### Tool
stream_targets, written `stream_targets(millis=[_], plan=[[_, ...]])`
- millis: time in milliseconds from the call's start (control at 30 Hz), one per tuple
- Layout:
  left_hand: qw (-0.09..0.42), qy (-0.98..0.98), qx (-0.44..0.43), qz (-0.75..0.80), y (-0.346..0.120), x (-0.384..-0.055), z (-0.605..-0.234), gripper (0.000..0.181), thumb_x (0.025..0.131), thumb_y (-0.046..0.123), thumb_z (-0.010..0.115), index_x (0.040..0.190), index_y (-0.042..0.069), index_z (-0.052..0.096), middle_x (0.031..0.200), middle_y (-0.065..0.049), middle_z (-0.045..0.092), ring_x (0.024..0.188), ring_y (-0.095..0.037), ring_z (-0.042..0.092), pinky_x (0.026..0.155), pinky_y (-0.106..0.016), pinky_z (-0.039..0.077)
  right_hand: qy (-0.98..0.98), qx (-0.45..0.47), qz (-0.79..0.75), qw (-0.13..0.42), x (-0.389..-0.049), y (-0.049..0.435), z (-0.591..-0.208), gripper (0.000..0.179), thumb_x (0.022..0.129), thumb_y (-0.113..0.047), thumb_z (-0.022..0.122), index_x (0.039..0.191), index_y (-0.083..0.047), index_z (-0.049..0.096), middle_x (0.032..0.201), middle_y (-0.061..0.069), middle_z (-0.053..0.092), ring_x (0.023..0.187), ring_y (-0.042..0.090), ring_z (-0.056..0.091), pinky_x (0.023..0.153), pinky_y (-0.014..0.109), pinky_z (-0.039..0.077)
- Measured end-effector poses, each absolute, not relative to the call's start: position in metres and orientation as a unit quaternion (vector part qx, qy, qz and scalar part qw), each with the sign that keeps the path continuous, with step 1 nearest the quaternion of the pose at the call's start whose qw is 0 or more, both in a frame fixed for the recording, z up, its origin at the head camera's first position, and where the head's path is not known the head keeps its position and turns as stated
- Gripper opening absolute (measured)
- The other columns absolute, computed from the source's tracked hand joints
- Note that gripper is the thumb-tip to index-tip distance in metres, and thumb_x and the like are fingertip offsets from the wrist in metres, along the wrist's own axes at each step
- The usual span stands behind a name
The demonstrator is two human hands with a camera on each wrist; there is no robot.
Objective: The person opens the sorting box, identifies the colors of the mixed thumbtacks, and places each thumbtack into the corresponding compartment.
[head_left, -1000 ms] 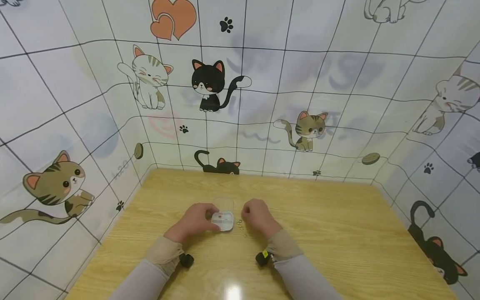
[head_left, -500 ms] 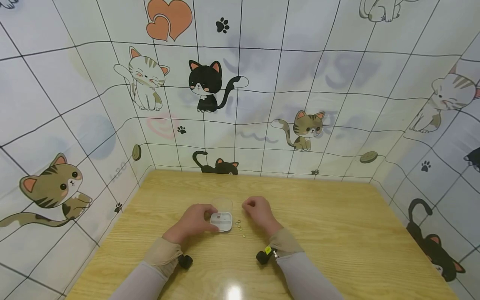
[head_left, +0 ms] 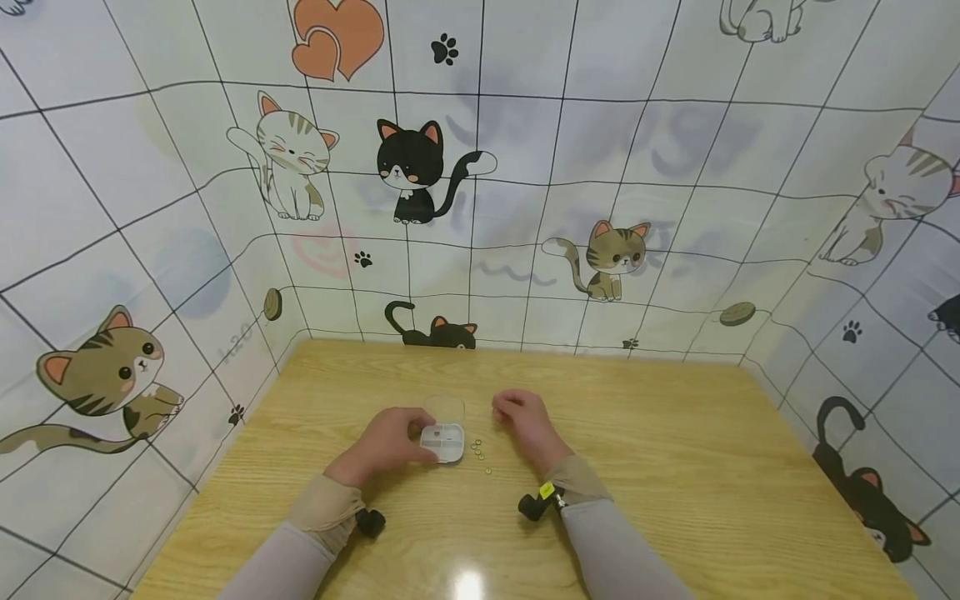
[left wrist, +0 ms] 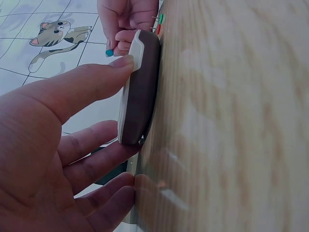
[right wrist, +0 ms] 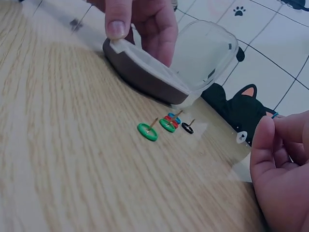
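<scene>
"Left hand (head_left: pixel 390 437) first: what is it doing?"

"Holding the case (head_left: pixel 442 442), thumb on the near part of its left side and fingers curved round toward the far part. The case sits on the surface (head_left: pixel 675 467), left of the right hand (head_left: pixel 522 421)."

"Is the case open?"

"Yes, its clear lid (right wrist: pixel 207 55) stands open at the far side, and the compartments show. There's a reddish speck (head_left: pixel 437 433) in the far left one, too small to make out."

"And the right hand?"

"Thumb and forefinger are closed together on a blue-green tack (left wrist: pixel 109 52), beyond the loose ones and well apart from the case. I can't tell whether that hand touches the surface."

"Which loose ones?"

"Five, just right of the case, points up: two green tacks (right wrist: pixel 147 132), a red tack (right wrist: pixel 175 124), a blue tack (right wrist: pixel 174 117) and a black tack (right wrist: pixel 187 128). One green lies nearest, a little apart; the others are bunched farther off."
</scene>
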State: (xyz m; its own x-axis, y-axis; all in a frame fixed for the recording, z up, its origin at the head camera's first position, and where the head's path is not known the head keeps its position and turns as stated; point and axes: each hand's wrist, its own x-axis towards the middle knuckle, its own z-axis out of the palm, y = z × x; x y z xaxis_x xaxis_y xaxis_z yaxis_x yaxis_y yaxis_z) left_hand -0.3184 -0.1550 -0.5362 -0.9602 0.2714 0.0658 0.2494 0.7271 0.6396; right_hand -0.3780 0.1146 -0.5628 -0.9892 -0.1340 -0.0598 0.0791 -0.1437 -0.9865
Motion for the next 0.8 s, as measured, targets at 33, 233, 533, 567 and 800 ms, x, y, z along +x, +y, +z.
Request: stream_targets(millis=[33, 233, 533, 567, 800], plan=[[0.015, 0.929, 0.14, 0.341, -0.155, -0.318, -0.536, 0.049, 0.071, 0.031, 0.098, 0.113, 0.017, 0.078, 0.111, 0.003, 0.077, 0.107, -0.018, 0.065, 0.107, -0.05, 0.05, 0.635, -0.016, -0.768, 0.075, -0.379, 0.115, -0.563, 0.024, 0.104, 0.004, 0.057, 0.12, 0.022, 0.06, 0.093, 0.007, 0.066, 0.08, 0.011, 0.062, 0.073, 0.019, 0.056], [0.016, 0.93, 0.136, 0.342, -0.154, -0.318, -0.536, 0.051, 0.071, 0.032, 0.098, 0.115, 0.016, 0.078, 0.113, 0.003, 0.077, 0.111, -0.019, 0.066, 0.109, -0.051, 0.049, 0.555, 0.011, -0.825, 0.107, -0.381, 0.119, -0.561, 0.031, 0.107, 0.005, 0.049, 0.133, 0.022, 0.05, 0.1, 0.007, 0.062, 0.084, 0.008, 0.061, 0.075, 0.015, 0.054], [0.016, 0.93, 0.14, 0.341, -0.155, -0.318, -0.537, 0.051, 0.071, 0.032, 0.098, 0.115, 0.016, 0.078, 0.113, 0.001, 0.078, 0.109, -0.02, 0.066, 0.108, -0.052, 0.05, 0.334, 0.064, -0.926, 0.162, -0.384, 0.131, -0.558, 0.018, 0.11, 0.001, 0.045, 0.128, 0.002, 0.043, 0.102, 0.004, 0.056, 0.084, 0.007, 0.057, 0.077, 0.012, 0.049], [0.015, 0.93, 0.141, 0.34, -0.155, -0.318, -0.537, 0.051, 0.071, 0.032, 0.098, 0.115, 0.016, 0.078, 0.113, 0.001, 0.077, 0.108, -0.019, 0.066, 0.107, -0.052, 0.05, 0.308, 0.071, -0.934, 0.167, -0.385, 0.133, -0.557, 0.018, 0.11, 0.001, 0.045, 0.128, -0.001, 0.042, 0.101, 0.004, 0.056, 0.084, 0.008, 0.057, 0.078, 0.012, 0.049], [0.013, 0.931, 0.138, 0.339, -0.155, -0.32, -0.539, 0.049, 0.071, 0.032, 0.098, 0.114, 0.018, 0.078, 0.113, 0.003, 0.077, 0.107, -0.017, 0.064, 0.107, -0.05, 0.05, 0.221, 0.09, -0.953, 0.188, -0.386, 0.139, -0.554, 0.047, 0.111, -0.001, 0.045, 0.153, -0.008, 0.024, 0.101, 0.006, 0.057, 0.085, 0.01, 0.058, 0.08, 0.012, 0.049]])
